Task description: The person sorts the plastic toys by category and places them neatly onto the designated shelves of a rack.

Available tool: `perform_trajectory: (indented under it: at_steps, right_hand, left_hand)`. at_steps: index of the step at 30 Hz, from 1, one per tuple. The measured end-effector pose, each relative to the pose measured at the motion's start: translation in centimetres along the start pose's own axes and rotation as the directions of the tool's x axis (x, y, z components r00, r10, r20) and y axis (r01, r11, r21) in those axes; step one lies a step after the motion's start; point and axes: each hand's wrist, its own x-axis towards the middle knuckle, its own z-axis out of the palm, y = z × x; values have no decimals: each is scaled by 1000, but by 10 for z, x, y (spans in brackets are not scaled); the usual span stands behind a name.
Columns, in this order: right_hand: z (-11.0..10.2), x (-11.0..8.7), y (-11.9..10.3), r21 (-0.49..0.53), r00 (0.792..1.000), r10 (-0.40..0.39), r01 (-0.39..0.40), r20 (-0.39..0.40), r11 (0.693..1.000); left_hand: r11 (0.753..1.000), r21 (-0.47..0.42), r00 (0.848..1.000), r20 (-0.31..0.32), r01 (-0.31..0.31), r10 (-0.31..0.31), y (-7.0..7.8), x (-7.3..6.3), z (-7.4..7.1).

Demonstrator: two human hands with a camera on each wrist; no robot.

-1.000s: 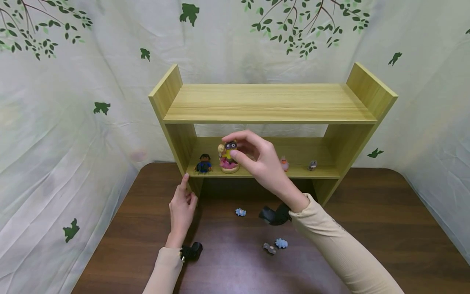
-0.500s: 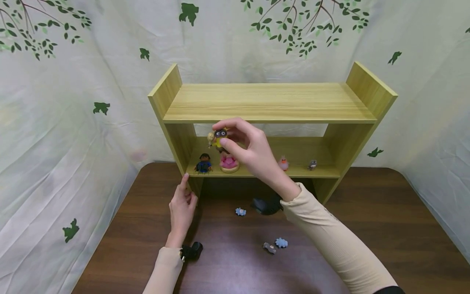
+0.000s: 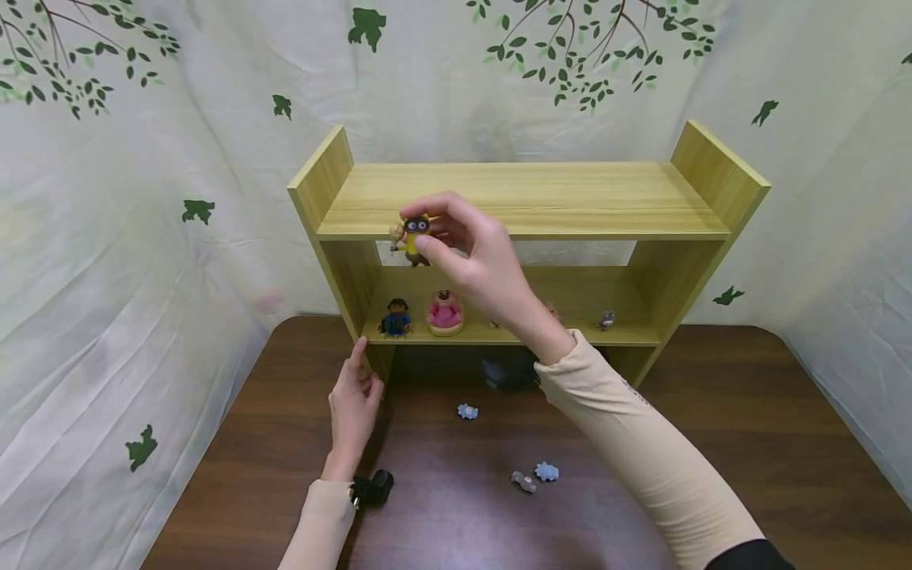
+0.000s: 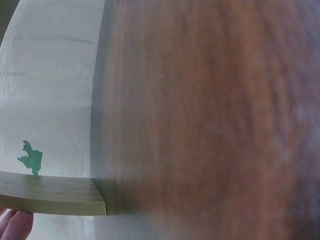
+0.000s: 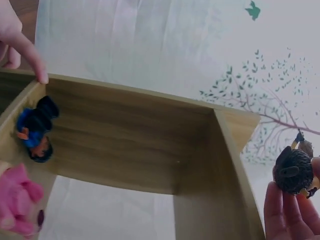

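Observation:
In the head view my right hand [image 3: 470, 249] pinches a goggle-eyed minion figurine [image 3: 413, 237] between thumb and fingers, raised level with the top board's front edge. Its dark, textured back [image 5: 292, 170] faces the right wrist camera. My left hand [image 3: 354, 404] touches the lower front corner of the wooden shelf [image 3: 527, 202] with a straight index finger, beside its left side panel. On the middle board sit a dark-haired toy figure in blue [image 3: 395, 317] and a pink bear figurine [image 3: 445, 313] on a round base.
Farther right on that board stands a small grey figurine [image 3: 606, 320]; a pink figurine [image 3: 552, 310] is partly hidden by my right wrist. Two pale blue toys, one a blue piece [image 3: 467, 412], and a grey toy [image 3: 523, 482] lie on the brown table [image 3: 249, 475].
My right hand has lifted the minion figurine from in front of the pink bear, up and to the left, uncovering the bear. My left hand has stayed at the shelf corner.

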Motion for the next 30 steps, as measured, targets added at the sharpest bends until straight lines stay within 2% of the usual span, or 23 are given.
perform_trajectory:
  at_steps: [7, 16, 25, 30]
  right_hand:
    - [4, 16, -8, 12, 1000, 0, 0, 5, 1000]
    - [7, 32, -7, -13, 1000, 7, -7, -1, 1000]
    - [8, 49, -5, -101, 999, 39, -36, 30, 994]
    - [11, 57, 0, -134, 998, 25, -17, 61, 991]
  left_hand:
    - [1000, -11, 1000, 3, 1, -1, -2, -1, 1]
    - [1000, -11, 1000, -2, 3, -3, -1, -1, 0]
    - [1000, -8, 1000, -5, -12, 12, -2, -1, 1]
    - [1000, 1, 1000, 0, -7, 7, -2, -1, 1]
